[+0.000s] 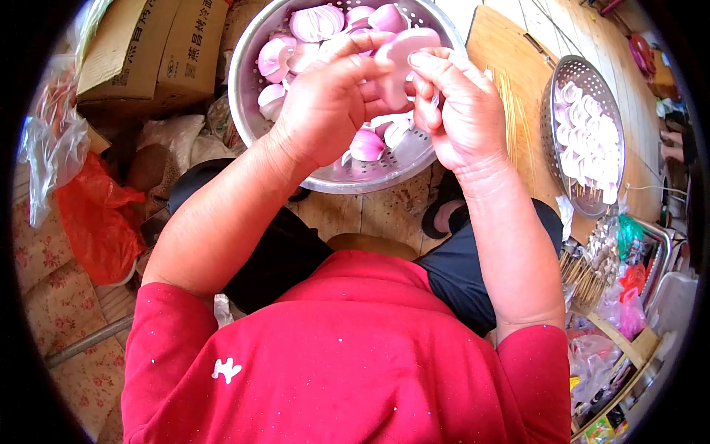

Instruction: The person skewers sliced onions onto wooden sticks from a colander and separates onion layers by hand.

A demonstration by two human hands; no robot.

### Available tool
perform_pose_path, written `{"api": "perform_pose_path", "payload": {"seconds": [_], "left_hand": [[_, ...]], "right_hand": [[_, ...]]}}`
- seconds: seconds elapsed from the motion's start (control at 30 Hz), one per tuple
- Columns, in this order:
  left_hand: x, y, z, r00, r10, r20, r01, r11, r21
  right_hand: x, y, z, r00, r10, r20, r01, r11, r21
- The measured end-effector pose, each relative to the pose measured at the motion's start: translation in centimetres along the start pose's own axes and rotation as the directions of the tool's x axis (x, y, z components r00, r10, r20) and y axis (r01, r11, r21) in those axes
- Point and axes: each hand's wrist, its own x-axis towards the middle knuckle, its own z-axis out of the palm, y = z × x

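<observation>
Above the large metal colander (244, 103), a pale purple piece of onion (403, 59) is held between both hands. My left hand (329, 103) has its fingers curled round the piece's left side. With thumb and fingers pinched together, my right hand (462, 111) grips its right edge. Whether anything else is in the right fingers, I cannot tell. Below, the colander holds halved and cut onions, among them a half onion (316, 24) at the far side and a purple chunk (367, 146) near the front.
Right of the colander, thin wooden skewers (510, 111) lie on a wooden board (488, 44). A second perforated basin (549, 126) holds skewered onion pieces (584, 133). Cardboard boxes (166, 59) and a red plastic bag (96, 214) are at left. More skewers (580, 277) sit at lower right.
</observation>
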Motion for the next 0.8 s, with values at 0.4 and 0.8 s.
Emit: {"api": "perform_pose_path", "payload": {"seconds": [0.4, 0.8], "left_hand": [[-0.3, -0.1, 0.5, 0.999, 0.051, -0.001, -0.050, 0.996, 0.072], [0.1, -0.7, 0.3, 0.970, 0.231, 0.077, -0.244, 0.910, 0.337]], "right_hand": [[-0.3, 0.0, 0.3, 0.999, -0.047, -0.019, 0.046, 0.997, -0.062], [0.0, -0.1, -0.5, 0.998, -0.049, -0.029, 0.046, 0.994, -0.101]]}}
